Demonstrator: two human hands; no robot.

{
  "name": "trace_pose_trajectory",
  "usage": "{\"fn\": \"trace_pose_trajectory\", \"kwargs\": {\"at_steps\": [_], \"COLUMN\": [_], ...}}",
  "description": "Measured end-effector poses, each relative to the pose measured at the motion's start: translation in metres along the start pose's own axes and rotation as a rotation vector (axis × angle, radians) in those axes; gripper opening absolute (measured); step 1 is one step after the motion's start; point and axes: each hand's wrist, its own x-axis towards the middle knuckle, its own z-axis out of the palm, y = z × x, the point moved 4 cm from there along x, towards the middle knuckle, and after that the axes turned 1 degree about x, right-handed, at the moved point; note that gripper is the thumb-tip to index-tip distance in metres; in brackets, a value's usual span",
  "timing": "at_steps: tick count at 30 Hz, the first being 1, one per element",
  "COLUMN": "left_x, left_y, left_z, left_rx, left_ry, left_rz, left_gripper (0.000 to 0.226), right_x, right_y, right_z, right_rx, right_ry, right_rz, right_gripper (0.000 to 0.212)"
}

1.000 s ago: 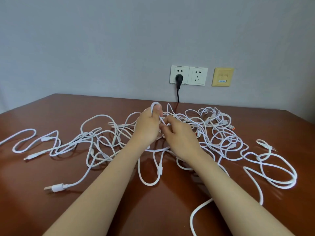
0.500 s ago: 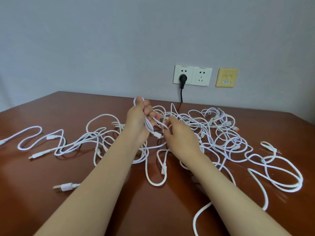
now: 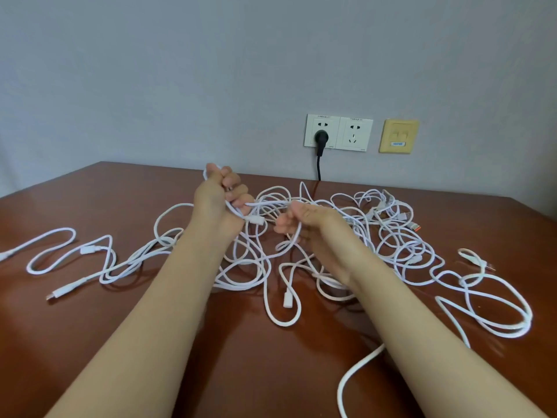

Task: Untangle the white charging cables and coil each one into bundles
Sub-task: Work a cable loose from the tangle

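Several white charging cables (image 3: 401,251) lie in one tangled heap across the brown table (image 3: 90,342). My left hand (image 3: 221,197) is raised above the heap's middle, its fingers curled round a loop of white cable, with a connector (image 3: 254,219) hanging just below the fist. My right hand (image 3: 304,221) is beside it, palm turned up, fingers curled round a cable strand that runs taut across to the left hand. Loose ends with plugs trail out to the left (image 3: 55,292) and the right (image 3: 479,260).
A white double wall socket (image 3: 352,134) holds a black plug (image 3: 321,137) whose cord drops behind the table's far edge. A yellow wall plate (image 3: 398,136) is beside it. One cable loop (image 3: 355,375) runs off the near edge.
My left hand lifted its loop higher and to the left. My right hand turned palm up and took hold of a strand, pulling it taut between the hands.
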Motion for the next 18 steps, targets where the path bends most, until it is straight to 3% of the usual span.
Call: {"fn": "trace_pose_trajectory", "kwargs": {"at_steps": [2, 4, 6, 9, 11, 13, 18], "left_x": [-0.001, 0.0, 0.001, 0.002, 0.002, 0.001, 0.0], "left_y": [-0.003, -0.001, 0.003, 0.003, 0.002, 0.001, -0.001], "left_z": [0.004, 0.005, 0.003, -0.003, -0.005, -0.004, -0.003], "left_rx": [0.026, 0.029, 0.033, 0.084, 0.129, 0.17, 0.339], "left_ry": [-0.022, -0.035, -0.025, 0.016, 0.032, 0.026, 0.061], "left_rz": [-0.002, 0.004, 0.016, 0.025, 0.022, 0.014, 0.049], "left_gripper": [0.043, 0.043, 0.043, 0.044, 0.044, 0.043, 0.041], "right_x": [-0.002, -0.002, -0.001, -0.001, -0.004, -0.006, -0.006], "right_y": [-0.004, -0.005, -0.004, -0.009, -0.013, -0.012, -0.007], "right_z": [0.004, 0.001, -0.007, -0.015, -0.012, -0.008, -0.003], "right_rx": [0.344, 0.46, 0.248, -0.483, -0.831, -1.0, -1.17], "right_ry": [-0.055, -0.046, 0.02, 0.197, 0.28, 0.281, 0.223], "right_rz": [-0.003, -0.019, -0.072, -0.318, -0.556, -0.726, -0.844], "right_gripper": [0.029, 0.028, 0.026, 0.021, 0.018, 0.017, 0.015]}}
